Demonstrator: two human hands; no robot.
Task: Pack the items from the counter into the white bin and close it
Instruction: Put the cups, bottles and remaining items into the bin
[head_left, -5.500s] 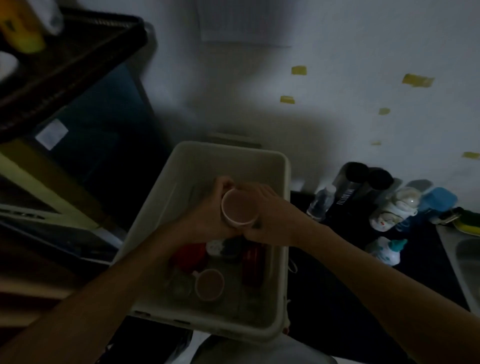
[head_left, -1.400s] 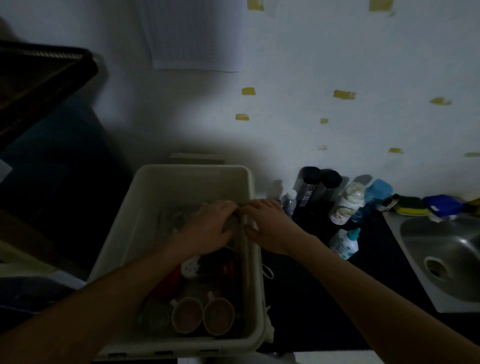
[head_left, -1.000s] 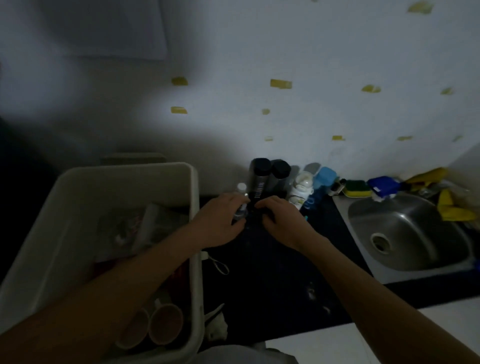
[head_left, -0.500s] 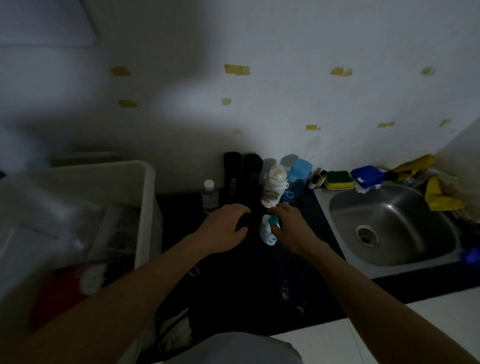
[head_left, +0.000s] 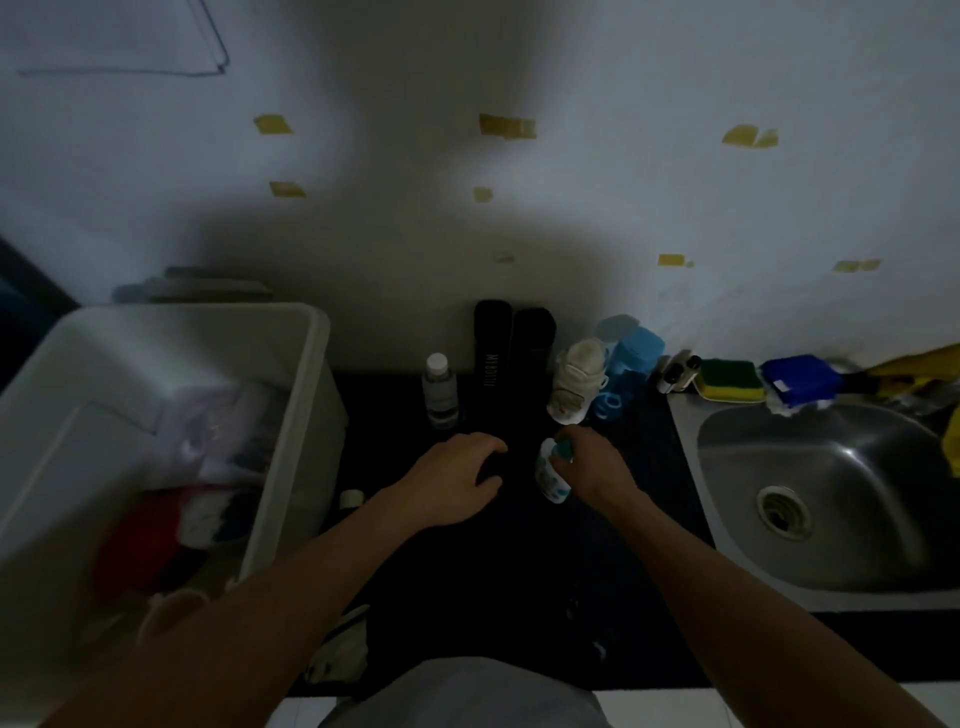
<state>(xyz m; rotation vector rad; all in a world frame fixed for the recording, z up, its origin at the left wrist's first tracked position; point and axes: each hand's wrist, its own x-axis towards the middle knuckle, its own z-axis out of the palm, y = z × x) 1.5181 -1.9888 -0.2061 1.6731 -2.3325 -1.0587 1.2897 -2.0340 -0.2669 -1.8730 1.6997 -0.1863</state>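
The white bin (head_left: 321, 364) stands open at the left on the dark counter (head_left: 519, 577), with red and white items and a clear bag inside. My right hand (head_left: 597, 470) grips a small white bottle with a teal cap (head_left: 549, 475) in front of the row of bottles. My left hand (head_left: 447, 483) hovers just left of it, fingers curved down over a dark patch; whether it holds anything is lost in the dark. Behind stand a small clear bottle (head_left: 440, 387), two tall black bottles (head_left: 492, 364) and a white baby bottle (head_left: 574, 384).
A blue container (head_left: 631, 351) and two tiny dark bottles (head_left: 675, 371) stand against the wall. A steel sink (head_left: 821, 499) lies at the right, with a yellow-green sponge (head_left: 727, 379) and a blue scrubber (head_left: 800, 382) behind it. A small white object (head_left: 352, 498) sits beside the bin.
Both hands left the bin and moved right to the bottles on the counter. My right hand took hold of the small teal-capped bottle; my view swung right toward the sink.
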